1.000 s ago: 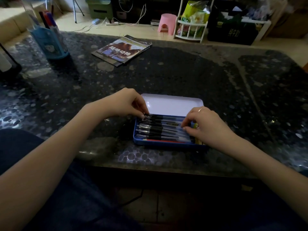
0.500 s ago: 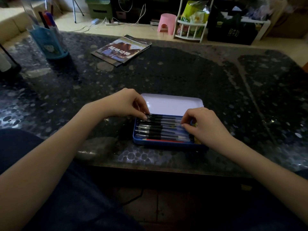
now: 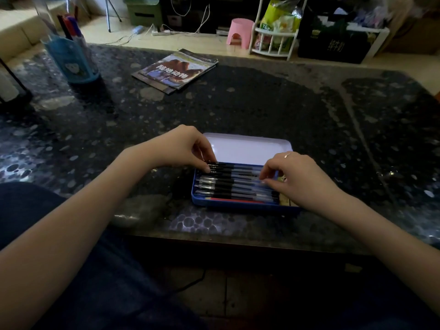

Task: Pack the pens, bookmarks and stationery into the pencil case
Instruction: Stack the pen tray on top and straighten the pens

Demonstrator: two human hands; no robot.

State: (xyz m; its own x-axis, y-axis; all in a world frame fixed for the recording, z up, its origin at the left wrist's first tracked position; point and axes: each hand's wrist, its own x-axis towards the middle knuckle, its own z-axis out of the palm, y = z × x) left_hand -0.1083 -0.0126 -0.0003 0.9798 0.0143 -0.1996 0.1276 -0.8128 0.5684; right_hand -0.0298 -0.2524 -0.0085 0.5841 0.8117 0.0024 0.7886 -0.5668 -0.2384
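A blue tin pencil case [image 3: 235, 204] lies open near the table's front edge, its pale lid [image 3: 247, 150] folded back flat. Several black-and-clear pens [image 3: 235, 184] lie side by side in the tray, with a red pencil [image 3: 235, 199] along the front wall. My left hand [image 3: 181, 148] pinches the left ends of the rearmost pens. My right hand [image 3: 302, 179] rests on the right ends of the pens, fingertips pressing down; it covers the tray's right part, where something yellowish [image 3: 284, 198] shows.
A blue pen holder [image 3: 71, 63] with markers stands at the back left. A booklet [image 3: 176, 70] lies at the back centre. A dark object [image 3: 12, 89] sits at the far left edge. Beyond the dark speckled table [image 3: 309, 110] are a pink stool and a white rack.
My right hand has shifted slightly toward the back of the case over the pen ends. My left hand keeps its pinch at the back-left corner.
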